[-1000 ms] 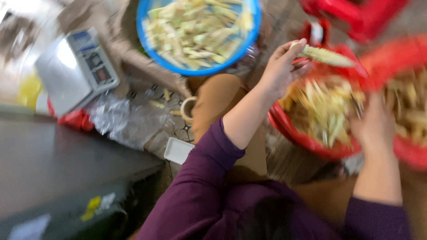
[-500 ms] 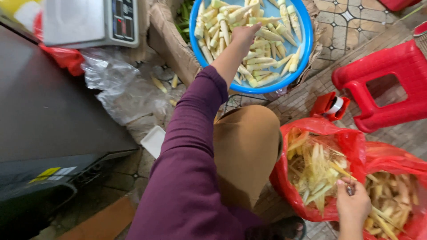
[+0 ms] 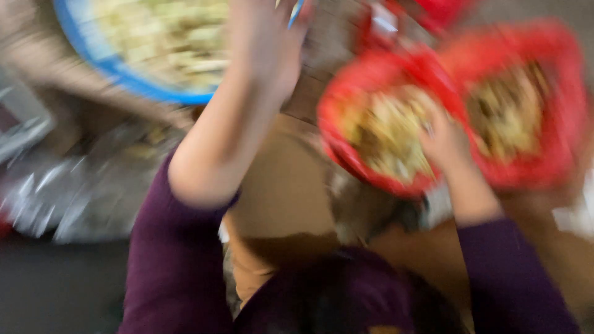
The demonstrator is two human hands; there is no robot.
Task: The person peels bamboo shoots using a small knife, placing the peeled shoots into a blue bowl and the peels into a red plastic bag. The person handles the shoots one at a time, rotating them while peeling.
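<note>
Everything is smeared with blur, so I read it in big shapes first; the blue basin [image 3: 124, 80] fills the upper left, heaped with pale yellow-green stalks [image 3: 167, 43]; two red bags sit to the right, the nearer red bag [image 3: 346, 148] open and full of the same pale strips, the farther red bag [image 3: 557, 124] beside it and touching it, also holding strips; my tan trousers [image 3: 284, 185] lie between basin and bags; crumpled clear plastic [image 3: 55, 198] glints at the left edge, below the basin.

My left arm, in a purple sleeve [image 3: 173, 260], rises straight up to the basin's rim; my left hand [image 3: 272, 43] is at the right edge of that basin, over the stalks; whether the fingers are closed on anything I cannot tell, the top of the frame cuts them off; my right hand [image 3: 445, 145] rests in the nearer red bag, right on the pile of strips; it looks curled, but whether it grips a strip the blur will not let me say.
</note>
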